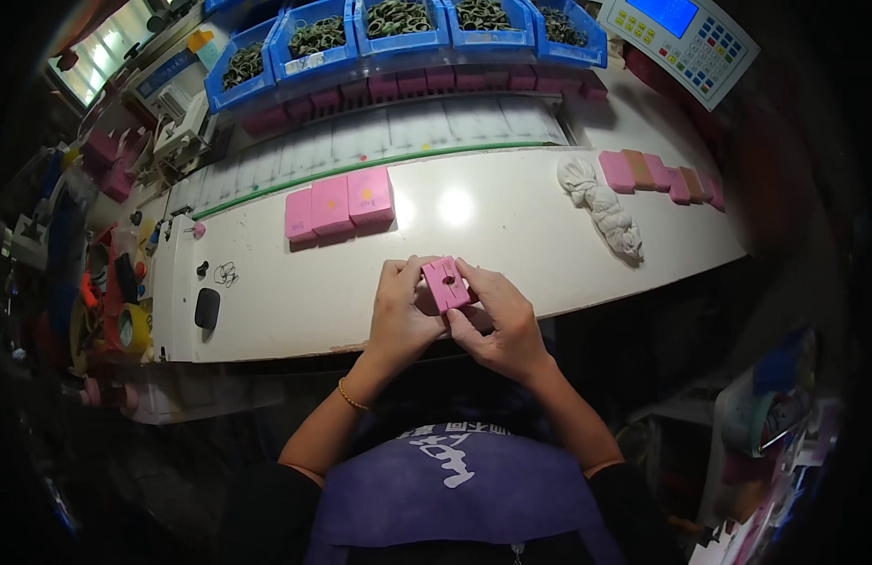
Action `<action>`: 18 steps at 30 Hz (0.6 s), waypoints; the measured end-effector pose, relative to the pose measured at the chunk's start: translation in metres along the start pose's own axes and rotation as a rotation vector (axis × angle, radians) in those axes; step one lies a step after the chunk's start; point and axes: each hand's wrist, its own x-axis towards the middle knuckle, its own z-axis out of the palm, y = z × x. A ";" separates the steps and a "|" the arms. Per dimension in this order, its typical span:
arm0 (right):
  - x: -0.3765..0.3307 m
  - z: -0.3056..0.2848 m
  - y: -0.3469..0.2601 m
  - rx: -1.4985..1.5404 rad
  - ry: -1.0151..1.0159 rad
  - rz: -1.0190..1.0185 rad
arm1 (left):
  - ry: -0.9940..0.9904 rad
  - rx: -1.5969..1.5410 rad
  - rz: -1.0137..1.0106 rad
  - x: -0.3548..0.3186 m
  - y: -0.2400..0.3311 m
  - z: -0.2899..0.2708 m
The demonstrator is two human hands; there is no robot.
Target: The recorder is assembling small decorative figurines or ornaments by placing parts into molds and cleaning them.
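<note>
Near the front edge of the white table, both my hands hold a small pink rubber mold (442, 296) with its narrow end turned up. That end has a dark round hole and thin cut lines. My left hand (396, 306) grips the mold from the left, its fingers partly hidden behind it. My right hand (504, 323) is on the other side, with thumb at the lower corner and fingers at the upper right edge. Beyond my left hand, three larger pink molds (332, 204) lie side by side, with small marks on top.
A twisted white cloth (600, 209) lies at the right, beside a row of pink and brown blocks (616, 173). Blue bins (405, 49) of dark green rings line the back, beyond a green-edged light panel (379, 132). A black case (207, 309) lies left; a control panel (680, 47) stands far right.
</note>
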 end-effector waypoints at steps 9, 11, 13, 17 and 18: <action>-0.005 0.024 -0.011 -0.324 0.081 -0.057 | 0.030 -0.058 0.025 0.002 0.001 0.001; -0.006 0.029 -0.013 -0.331 0.108 -0.047 | 0.032 -0.061 0.043 0.002 0.000 0.002; -0.008 0.030 -0.012 -0.337 0.135 -0.039 | 0.036 -0.062 0.061 0.002 -0.001 0.003; -0.008 0.025 -0.022 -0.264 0.123 0.024 | 0.049 -0.065 0.069 0.002 -0.002 0.003; -0.007 0.022 -0.026 -0.219 0.097 0.071 | 0.049 -0.077 0.070 0.002 -0.002 0.002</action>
